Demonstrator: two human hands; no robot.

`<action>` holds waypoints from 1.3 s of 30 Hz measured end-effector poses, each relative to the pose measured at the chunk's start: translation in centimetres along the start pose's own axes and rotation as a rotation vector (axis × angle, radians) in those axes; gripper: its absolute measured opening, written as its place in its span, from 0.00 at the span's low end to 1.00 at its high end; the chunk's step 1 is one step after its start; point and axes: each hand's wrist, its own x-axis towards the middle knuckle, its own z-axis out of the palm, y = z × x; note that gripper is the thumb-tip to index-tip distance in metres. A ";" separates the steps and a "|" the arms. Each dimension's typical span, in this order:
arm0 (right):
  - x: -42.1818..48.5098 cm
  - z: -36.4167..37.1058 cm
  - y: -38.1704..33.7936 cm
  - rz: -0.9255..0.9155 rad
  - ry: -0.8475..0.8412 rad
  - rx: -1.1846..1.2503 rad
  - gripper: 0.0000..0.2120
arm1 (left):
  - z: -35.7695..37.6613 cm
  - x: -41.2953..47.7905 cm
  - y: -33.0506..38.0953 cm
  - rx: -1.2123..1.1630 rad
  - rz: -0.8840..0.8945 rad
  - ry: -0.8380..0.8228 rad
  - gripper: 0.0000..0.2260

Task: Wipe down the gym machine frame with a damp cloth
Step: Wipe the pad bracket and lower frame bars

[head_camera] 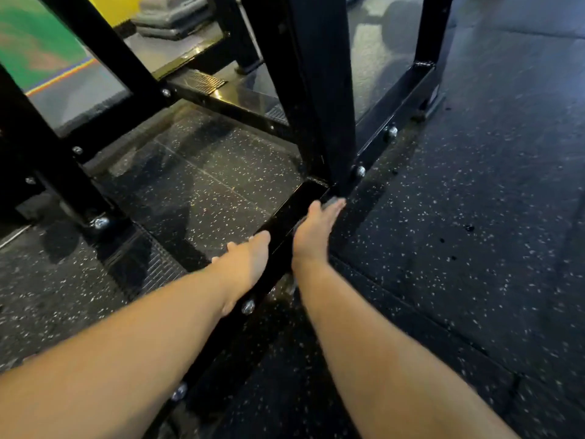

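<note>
A glossy black bolted machine frame (294,210) is seen, its low base bar meeting an upright post. A grey cloth (331,201) is pressed against the bar's right side, mostly hidden under the right hand (313,236)

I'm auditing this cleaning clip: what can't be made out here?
Head view only:
1. Cloth: just grey slivers show. The right hand, pressed flat on the floor beam, covers the rest, so its dampness is unknowable.
2. Frame uprights: tops cut off by the upper edge.
3. Left hand: what its palm rests on is hidden beneath it.
</note>
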 end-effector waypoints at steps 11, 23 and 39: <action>-1.1 -0.6 0.0 -0.122 -0.095 -0.014 0.26 | -1.3 0.9 0.0 0.026 -0.060 -0.206 0.28; -10.5 -0.3 4.7 -0.516 -0.444 -0.873 0.30 | -2.5 -1.8 -2.0 -0.538 -0.041 0.125 0.13; -9.1 2.5 0.0 -0.879 -0.657 -1.643 0.25 | 3.3 -15.2 -19.9 -0.179 0.228 0.499 0.16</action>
